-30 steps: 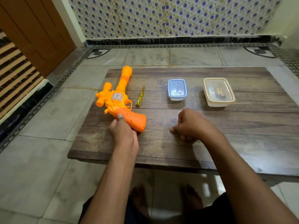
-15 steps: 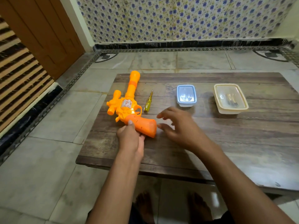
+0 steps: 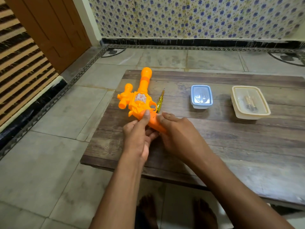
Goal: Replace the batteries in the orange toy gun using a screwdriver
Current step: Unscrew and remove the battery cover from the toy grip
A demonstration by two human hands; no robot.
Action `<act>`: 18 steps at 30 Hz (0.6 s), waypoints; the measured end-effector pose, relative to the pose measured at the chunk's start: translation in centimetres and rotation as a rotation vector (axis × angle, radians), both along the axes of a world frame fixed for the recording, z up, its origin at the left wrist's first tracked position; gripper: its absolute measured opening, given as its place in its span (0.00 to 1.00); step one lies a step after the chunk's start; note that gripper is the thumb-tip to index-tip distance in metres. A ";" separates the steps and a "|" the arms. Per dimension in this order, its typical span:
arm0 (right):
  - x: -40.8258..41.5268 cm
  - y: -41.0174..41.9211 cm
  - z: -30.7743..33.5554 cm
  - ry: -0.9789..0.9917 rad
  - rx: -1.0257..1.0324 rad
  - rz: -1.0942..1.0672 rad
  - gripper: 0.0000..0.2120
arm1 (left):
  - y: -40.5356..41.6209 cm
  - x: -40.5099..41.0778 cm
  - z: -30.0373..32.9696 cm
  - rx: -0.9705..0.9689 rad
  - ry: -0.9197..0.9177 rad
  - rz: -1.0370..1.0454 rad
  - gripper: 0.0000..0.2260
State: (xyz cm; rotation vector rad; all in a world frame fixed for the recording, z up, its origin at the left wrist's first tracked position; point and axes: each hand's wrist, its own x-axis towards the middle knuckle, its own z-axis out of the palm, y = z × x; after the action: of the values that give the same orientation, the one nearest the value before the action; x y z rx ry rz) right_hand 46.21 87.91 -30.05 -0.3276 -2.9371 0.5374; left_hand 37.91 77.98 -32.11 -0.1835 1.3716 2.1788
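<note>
Here, the scene is set out from the hands outward.
Left hand: the left hand (image 3: pixel 138 134) is wrapped around the grip of the orange toy gun (image 3: pixel 140 103), its thumb laid along the top of the grip.
Right hand: the right hand (image 3: pixel 177 131) is closed over the butt end of the same grip, fingers curled onto the orange plastic.
Gun axis: the barrel is pointed away from both hands toward the far edge of the desk (image 3: pixel 231 146), near its left edge; the grip slants back toward the near right.
Screwdriver: the yellow screwdriver (image 3: pixel 160 100) lies just right of the gun body, roughly parallel to the barrel, untouched.
Nearer hand: the right hand is judged nearer to the screwdriver, just beyond its fingertips.
Containers: a blue-lidded box (image 3: pixel 201 96) and a cream tub (image 3: pixel 250 101) stand well apart to the right, toward the far edge.
</note>
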 end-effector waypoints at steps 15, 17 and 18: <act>0.4 -1.6 1.9 -0.115 0.220 -0.089 0.16 | 0.5 0.6 0.1 -0.087 0.091 -0.009 0.06; 0.4 -1.9 2.1 -0.127 0.218 -0.089 0.15 | 0.6 0.7 0.2 -0.082 0.099 -0.006 0.06; 0.4 -2.0 2.1 -0.127 0.214 -0.087 0.15 | 0.5 0.7 0.2 -0.079 0.100 -0.006 0.07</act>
State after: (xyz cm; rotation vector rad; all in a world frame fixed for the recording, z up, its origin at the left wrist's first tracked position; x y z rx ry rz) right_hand 46.65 85.92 -27.97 -0.4767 -3.0469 0.1946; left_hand 38.65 78.50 -31.90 -0.1003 1.5125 2.1564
